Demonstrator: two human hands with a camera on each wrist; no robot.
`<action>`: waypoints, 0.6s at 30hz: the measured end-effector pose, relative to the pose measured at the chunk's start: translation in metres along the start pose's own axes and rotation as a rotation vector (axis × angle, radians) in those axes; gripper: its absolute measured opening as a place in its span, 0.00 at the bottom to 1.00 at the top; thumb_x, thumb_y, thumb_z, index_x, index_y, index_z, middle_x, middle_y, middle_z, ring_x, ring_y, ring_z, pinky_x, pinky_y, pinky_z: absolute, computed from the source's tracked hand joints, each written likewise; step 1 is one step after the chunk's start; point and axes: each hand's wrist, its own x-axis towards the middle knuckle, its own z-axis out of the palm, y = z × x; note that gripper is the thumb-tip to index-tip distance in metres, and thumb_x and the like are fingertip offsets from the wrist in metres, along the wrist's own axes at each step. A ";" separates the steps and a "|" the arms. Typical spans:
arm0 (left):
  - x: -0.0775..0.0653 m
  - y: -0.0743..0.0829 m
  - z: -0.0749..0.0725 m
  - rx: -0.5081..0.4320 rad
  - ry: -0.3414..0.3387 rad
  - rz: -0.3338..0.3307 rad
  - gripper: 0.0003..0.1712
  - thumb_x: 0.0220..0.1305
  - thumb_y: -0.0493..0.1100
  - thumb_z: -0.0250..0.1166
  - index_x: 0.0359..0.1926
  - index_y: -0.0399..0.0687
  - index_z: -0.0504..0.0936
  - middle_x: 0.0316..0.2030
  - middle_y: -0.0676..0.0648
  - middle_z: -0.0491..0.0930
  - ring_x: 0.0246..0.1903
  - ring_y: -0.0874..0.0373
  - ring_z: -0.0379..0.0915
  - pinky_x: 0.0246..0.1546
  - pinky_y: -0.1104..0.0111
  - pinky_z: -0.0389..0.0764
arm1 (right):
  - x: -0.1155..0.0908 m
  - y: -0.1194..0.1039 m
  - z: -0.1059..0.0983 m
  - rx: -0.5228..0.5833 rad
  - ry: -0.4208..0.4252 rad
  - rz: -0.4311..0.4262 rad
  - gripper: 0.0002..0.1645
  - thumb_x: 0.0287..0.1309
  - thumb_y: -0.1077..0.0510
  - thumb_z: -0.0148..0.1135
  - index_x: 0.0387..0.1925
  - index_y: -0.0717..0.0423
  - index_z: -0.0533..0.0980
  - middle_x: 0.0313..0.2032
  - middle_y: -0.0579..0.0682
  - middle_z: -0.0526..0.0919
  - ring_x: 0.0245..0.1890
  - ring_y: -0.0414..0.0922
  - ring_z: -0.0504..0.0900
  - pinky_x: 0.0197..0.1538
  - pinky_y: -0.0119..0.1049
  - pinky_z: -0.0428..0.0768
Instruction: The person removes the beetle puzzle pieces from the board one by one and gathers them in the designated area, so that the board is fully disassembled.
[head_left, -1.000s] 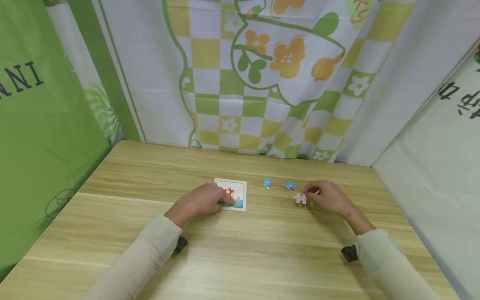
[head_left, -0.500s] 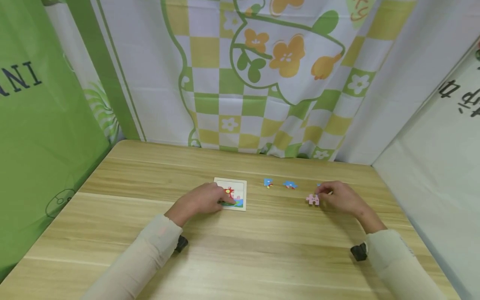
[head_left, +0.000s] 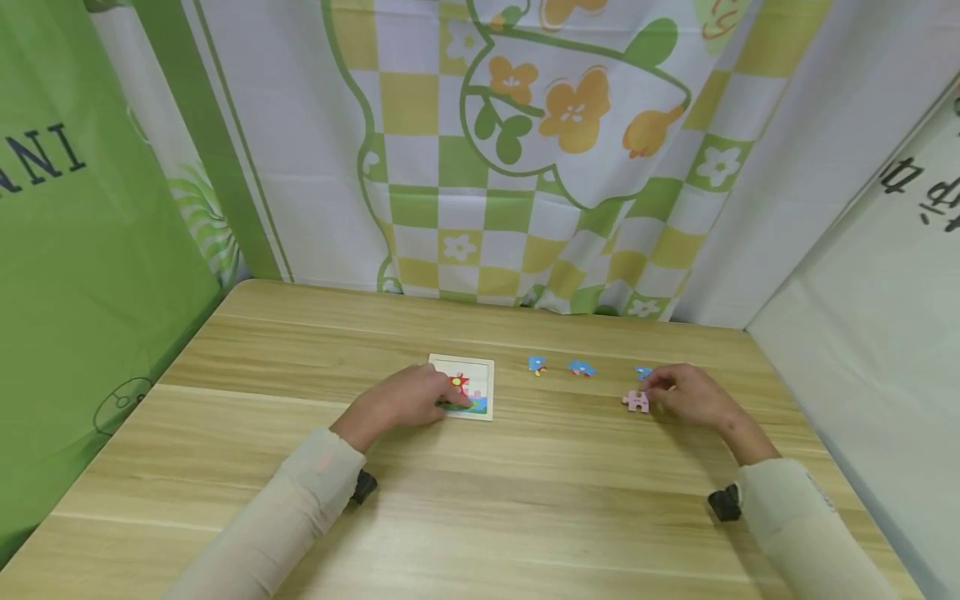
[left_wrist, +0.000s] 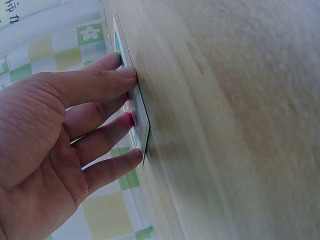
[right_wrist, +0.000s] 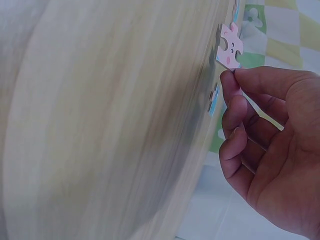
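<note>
My left hand rests on a small square puzzle board with a pale frame. In the left wrist view the fingers of the left hand spread fairly straight onto the board, the thumb at its near edge. Part of its picture is covered by the hand. My right hand pinches a pink jigsaw piece between thumb and index finger. The right wrist view shows a pig-like face on this pink piece, held just above the table; the other fingers of the right hand are curled.
Two blue jigsaw pieces lie right of the board, one nearer and one farther. Another blue piece lies beside the right hand. The wooden table meets a patterned curtain at its back edge.
My right hand has moved to the right with the pink jigsaw piece, quickly at first, then slightly. A blue piece beside it has come into view. The left hand stays on the board.
</note>
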 end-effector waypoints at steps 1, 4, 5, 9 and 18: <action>0.000 0.000 0.000 0.000 0.000 0.000 0.25 0.61 0.27 0.68 0.56 0.53 0.89 0.51 0.49 0.87 0.25 0.61 0.57 0.33 0.68 0.66 | 0.000 0.001 -0.001 0.000 -0.003 0.004 0.06 0.68 0.63 0.63 0.40 0.60 0.85 0.37 0.49 0.86 0.40 0.48 0.80 0.43 0.47 0.77; 0.001 -0.001 0.001 0.001 -0.001 0.001 0.25 0.61 0.27 0.68 0.56 0.53 0.89 0.51 0.50 0.87 0.25 0.61 0.57 0.33 0.68 0.66 | -0.001 0.004 -0.003 -0.002 -0.015 0.018 0.07 0.69 0.63 0.63 0.41 0.60 0.85 0.38 0.49 0.86 0.41 0.48 0.80 0.44 0.48 0.77; 0.001 -0.001 0.001 0.002 -0.001 0.000 0.25 0.61 0.27 0.68 0.56 0.53 0.89 0.51 0.50 0.87 0.25 0.61 0.57 0.33 0.68 0.66 | -0.001 0.005 -0.003 -0.002 -0.018 0.021 0.07 0.69 0.63 0.63 0.42 0.61 0.85 0.38 0.50 0.86 0.41 0.49 0.80 0.44 0.48 0.77; 0.002 -0.002 0.002 -0.005 -0.005 -0.014 0.25 0.61 0.28 0.69 0.57 0.54 0.89 0.51 0.51 0.87 0.26 0.61 0.59 0.34 0.68 0.67 | -0.002 0.010 -0.004 -0.011 -0.024 0.024 0.09 0.69 0.62 0.63 0.43 0.63 0.85 0.39 0.51 0.86 0.41 0.49 0.81 0.44 0.49 0.78; 0.001 0.000 0.000 -0.012 -0.014 -0.038 0.24 0.63 0.30 0.70 0.56 0.55 0.89 0.55 0.50 0.85 0.28 0.61 0.63 0.34 0.68 0.68 | -0.003 0.014 -0.005 -0.009 -0.033 0.027 0.08 0.68 0.64 0.64 0.42 0.66 0.84 0.35 0.50 0.85 0.33 0.43 0.76 0.35 0.40 0.75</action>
